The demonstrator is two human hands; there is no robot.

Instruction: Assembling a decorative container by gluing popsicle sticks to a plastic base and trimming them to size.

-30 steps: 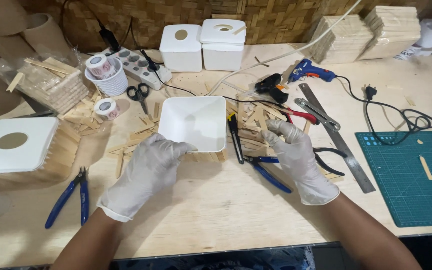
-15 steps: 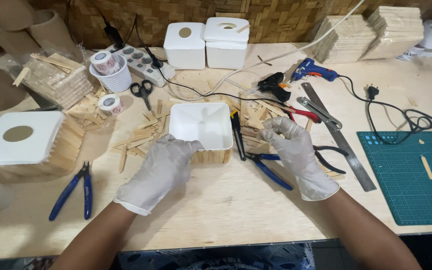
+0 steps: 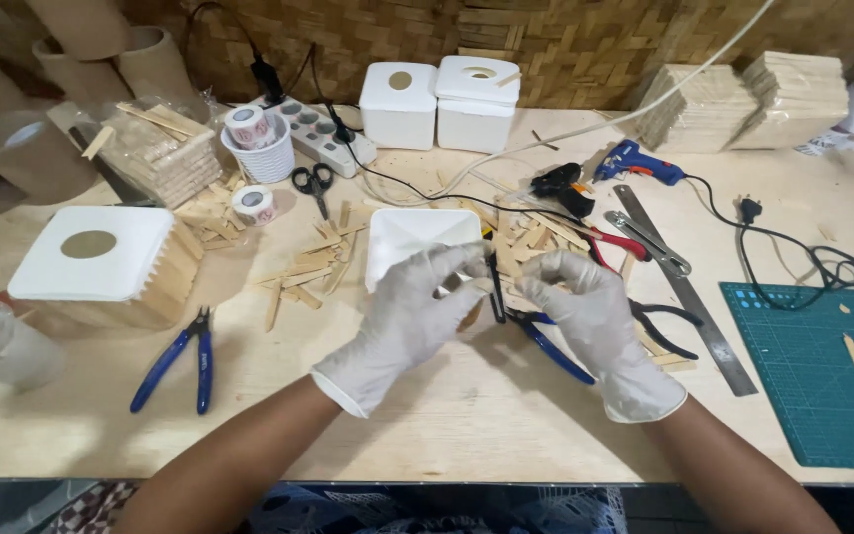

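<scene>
Pinching a stick [image 3: 473, 314] just in front of the white tray [image 3: 417, 237], the left hand [image 3: 417, 311] and right hand [image 3: 585, 316] curl half-shut; glove slip could drop it among nearby pliers [image 3: 555, 346].

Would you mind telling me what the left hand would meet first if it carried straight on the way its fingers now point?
The left hand points up and to the right, its fingertips already over the white square tray. Beyond that lies the pile of wooden sticks, probably next, though depth is hard to judge.
</scene>
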